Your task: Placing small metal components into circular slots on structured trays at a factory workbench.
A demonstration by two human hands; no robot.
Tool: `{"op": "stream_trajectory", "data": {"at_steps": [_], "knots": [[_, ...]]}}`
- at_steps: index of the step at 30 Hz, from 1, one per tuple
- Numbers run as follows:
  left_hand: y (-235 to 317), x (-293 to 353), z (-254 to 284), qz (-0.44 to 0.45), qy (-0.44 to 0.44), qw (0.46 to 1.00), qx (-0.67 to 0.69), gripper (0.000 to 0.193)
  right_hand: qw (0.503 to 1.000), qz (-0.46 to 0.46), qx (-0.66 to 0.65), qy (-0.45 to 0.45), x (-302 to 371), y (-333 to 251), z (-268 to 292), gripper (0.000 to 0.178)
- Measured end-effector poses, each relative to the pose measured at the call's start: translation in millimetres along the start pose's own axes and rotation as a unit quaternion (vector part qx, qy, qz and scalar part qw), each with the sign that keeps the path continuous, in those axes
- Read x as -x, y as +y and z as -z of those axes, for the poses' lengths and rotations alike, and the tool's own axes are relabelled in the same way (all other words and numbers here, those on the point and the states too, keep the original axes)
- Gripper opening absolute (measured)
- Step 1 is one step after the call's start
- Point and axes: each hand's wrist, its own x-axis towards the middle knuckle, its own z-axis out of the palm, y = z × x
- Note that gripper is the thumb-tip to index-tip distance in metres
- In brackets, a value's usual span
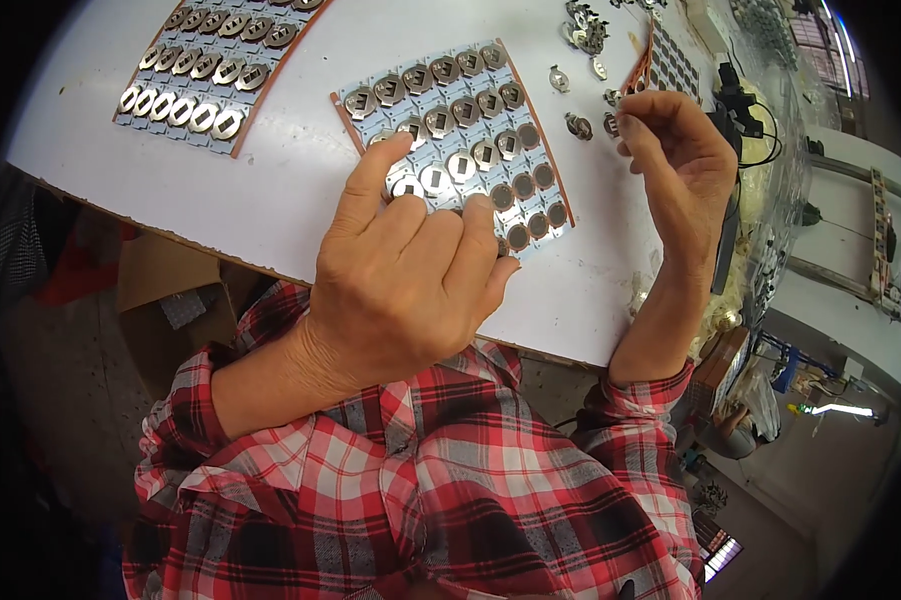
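A panel of small circuit boards (568, 222) lies on the white table in front of me. Rows of silvery coin-cell holders cover most of it, while several dark round pads (523, 186) show bare at its lower right. My left hand (405, 270) rests over the panel's near left part, palm down, index finger stretched out and the other fingers bent onto the boards. It hides some of the holders. To the right of the panel, my right hand (675, 160) pinches a metal coin-cell holder (611, 124) between thumb and index finger, just above the table.
Another filled panel (205, 70) lies at the far left. Loose metal holders (585, 30) are heaped at the back, with a few scattered nearer. A dark-dotted panel (670, 65) and black cables (735, 100) lie at the right. Below the table's left edge stands a cardboard box (160, 290).
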Motion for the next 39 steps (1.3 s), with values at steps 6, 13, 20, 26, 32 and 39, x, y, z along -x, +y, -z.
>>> {"op": "stream_trajectory", "data": {"at_steps": [6, 13, 20, 26, 32, 39], "knots": [[-0.9, -1.6, -0.8, 0.007, -0.003, 1.0, 0.005, 0.035, 0.993, 0.019, 0.104, -0.052, 7.1, -5.5, -11.5, 0.01], [-0.8, -0.3, 1.3, 0.005, -0.002, 1.0, 0.004, 0.035, 0.994, -0.061, -0.071, -0.058, 5.9, -7.3, -3.5, 0.022], [-0.5, -0.4, -0.1, 0.004, 0.001, 1.0, 0.005, 0.034, 0.995, -0.102, -0.009, 0.008, 6.5, -16.6, 1.9, 0.023], [1.5, -1.9, 2.1, 0.008, -0.003, 1.0, 0.004, 0.033, 0.994, -0.029, 0.089, -0.06, 7.7, 3.6, 3.5, 0.02], [-3.4, -8.8, 11.2, 0.001, 0.047, 0.997, 0.068, 0.023, 0.987, -0.069, 0.117, -0.09, 7.3, -7.2, 4.0, 0.018], [-18.1, -55.4, 1.0, 0.119, 0.068, 0.961, 0.239, 0.024, 0.966, -0.09, -0.206, -0.132, 12.0, -22.1, -8.4, 0.019]]}}
